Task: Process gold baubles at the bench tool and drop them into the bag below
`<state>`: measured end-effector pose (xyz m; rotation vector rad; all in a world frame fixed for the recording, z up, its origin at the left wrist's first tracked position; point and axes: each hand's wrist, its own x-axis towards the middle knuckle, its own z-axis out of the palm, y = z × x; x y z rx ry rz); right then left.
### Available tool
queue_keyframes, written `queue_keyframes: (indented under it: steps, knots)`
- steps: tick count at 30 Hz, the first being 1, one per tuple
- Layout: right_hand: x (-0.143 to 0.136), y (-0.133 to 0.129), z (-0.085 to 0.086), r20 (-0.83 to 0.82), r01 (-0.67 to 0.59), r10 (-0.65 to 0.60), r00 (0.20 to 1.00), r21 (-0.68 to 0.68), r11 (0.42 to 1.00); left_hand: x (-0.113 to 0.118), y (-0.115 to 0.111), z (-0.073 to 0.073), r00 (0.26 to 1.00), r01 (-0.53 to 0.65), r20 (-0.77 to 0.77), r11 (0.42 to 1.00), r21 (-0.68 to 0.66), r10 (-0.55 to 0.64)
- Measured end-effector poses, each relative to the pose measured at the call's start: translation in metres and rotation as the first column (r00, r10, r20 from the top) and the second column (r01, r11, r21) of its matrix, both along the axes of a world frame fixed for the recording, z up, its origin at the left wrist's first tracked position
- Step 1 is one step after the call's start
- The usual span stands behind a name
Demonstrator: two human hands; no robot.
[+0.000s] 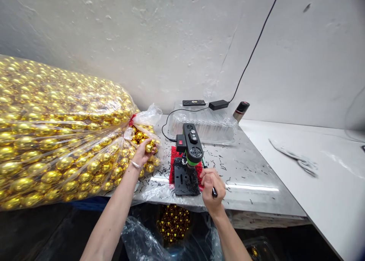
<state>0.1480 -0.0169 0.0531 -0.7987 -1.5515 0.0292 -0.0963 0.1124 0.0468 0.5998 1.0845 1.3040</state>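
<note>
My left hand (142,153) reaches the torn mouth of a big clear bag (65,139) full of shiny gold balls. Its fingers are closed around one gold ball (149,147), with more balls lying just behind and below. My right hand (213,188) is wrapped around the black-tipped lever (215,193) of a small bench drill press (193,147). The press has a black head with a green ring and stands over a black slotted base plate (186,185). Dark shavings cover part of the plate, and a red mat (172,166) shows beneath it.
Behind the press sits a clear plastic tray (203,128) with a black power adapter (218,105) and a flat black box (194,102) on top. A spray can (241,111) leans nearby. Gloves (296,158) lie on the white table. Below the bench, a plastic-lined container holds gold balls (173,223).
</note>
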Motion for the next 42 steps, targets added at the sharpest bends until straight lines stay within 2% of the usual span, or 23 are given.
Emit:
queue_keyframes:
  steps: [3, 7, 10, 14, 17, 22, 24, 32, 38, 42]
  knots:
    - [0.0, 0.0, 0.0, 0.006, 0.002, -0.002, 1.0, -0.002, 1.0, -0.004, -0.025, 0.009, 0.974, 0.029, 0.226, 0.999, -0.044, -0.019]
    - [0.0, 0.0, -0.001, 0.004, 0.009, -0.009, 1.0, -0.002, 1.0, 0.007, -0.072, 0.008, 0.818, 0.103, 0.575, 0.99, -0.094, -0.03]
    - [0.0, 0.0, -0.001, -0.001, 0.021, -0.021, 1.0, -0.013, 1.0, 0.028, -0.101, -0.002, 0.74, 0.134, 0.672, 0.976, -0.172, 0.017]
    - [0.0, -0.001, 0.0, 0.008, 0.025, -0.024, 1.0, -0.037, 0.999, 0.058, -0.123, -0.018, 0.703, 0.181, 0.708, 0.945, -0.273, 0.07]
    - [0.0, -0.002, 0.0, 0.006, 0.028, -0.028, 1.0, -0.053, 0.998, 0.074, -0.129, -0.026, 0.691, 0.231, 0.721, 0.93, -0.286, 0.05]
    - [0.0, -0.004, 0.002, 0.016, 0.022, -0.021, 1.0, -0.062, 0.998, 0.083, -0.129, -0.03, 0.772, 0.226, 0.636, 0.936, -0.27, -0.002]
    - [0.0, -0.004, 0.002, 0.013, 0.023, -0.022, 1.0, -0.062, 0.998, 0.082, -0.129, -0.03, 0.781, 0.226, 0.625, 0.931, -0.288, 0.004]
    - [0.0, -0.003, 0.001, 0.017, 0.027, -0.026, 1.0, -0.05, 0.998, 0.079, -0.128, -0.033, 0.731, 0.214, 0.676, 0.91, -0.355, 0.093]
    - [0.001, -0.003, 0.001, 0.024, 0.016, -0.015, 1.0, -0.033, 0.999, 0.084, -0.124, -0.033, 0.634, 0.287, 0.768, 0.896, -0.34, 0.089]
    - [0.0, -0.003, 0.002, 0.029, 0.025, -0.024, 0.999, -0.042, 0.999, 0.088, -0.122, -0.033, 0.634, 0.272, 0.763, 0.889, -0.369, 0.123]
